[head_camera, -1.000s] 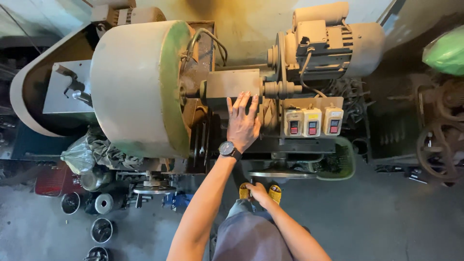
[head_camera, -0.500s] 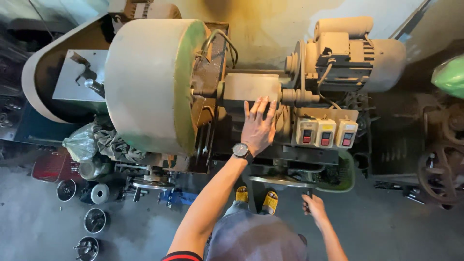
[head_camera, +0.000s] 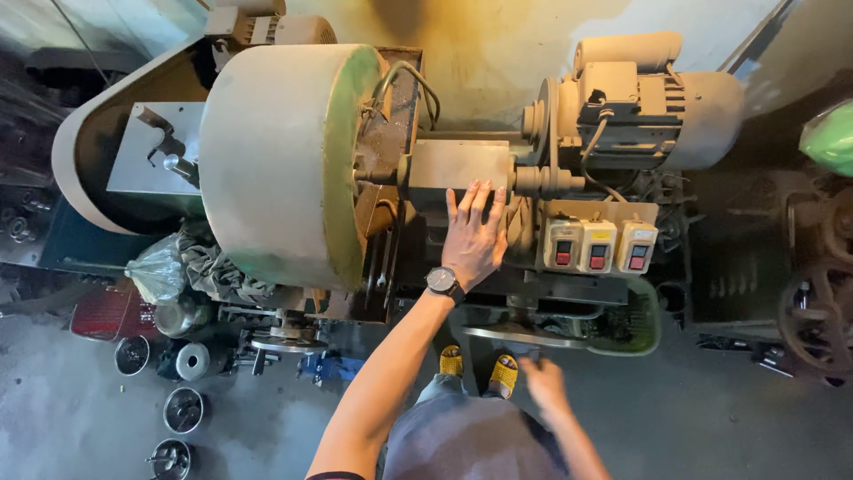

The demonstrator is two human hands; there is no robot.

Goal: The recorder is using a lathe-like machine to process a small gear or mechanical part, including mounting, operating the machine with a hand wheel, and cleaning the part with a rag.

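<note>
I look down on a dusty machine with a large beige-and-green drum cover (head_camera: 284, 160). My left hand (head_camera: 475, 236), with a dark wristwatch, rests flat with fingers spread on the machine body just below a beige metal block (head_camera: 458, 164). To its right sit three switch boxes (head_camera: 600, 246) with red buttons. My right hand (head_camera: 544, 380) hangs low near my yellow shoes (head_camera: 480, 369), fingers loosely apart, holding nothing and slightly blurred.
An electric motor (head_camera: 653, 111) sits at the upper right. A green bin (head_camera: 635, 329) stands under the switches. Several metal bowls (head_camera: 182, 409) and a round steel part lie on the concrete floor at left. A rusty wheel (head_camera: 822, 311) is at the right edge.
The view has shifted, so the machine sits further right in the picture. My right hand has moved out from near my shoes to the right. My left hand stays flat on the machine.
</note>
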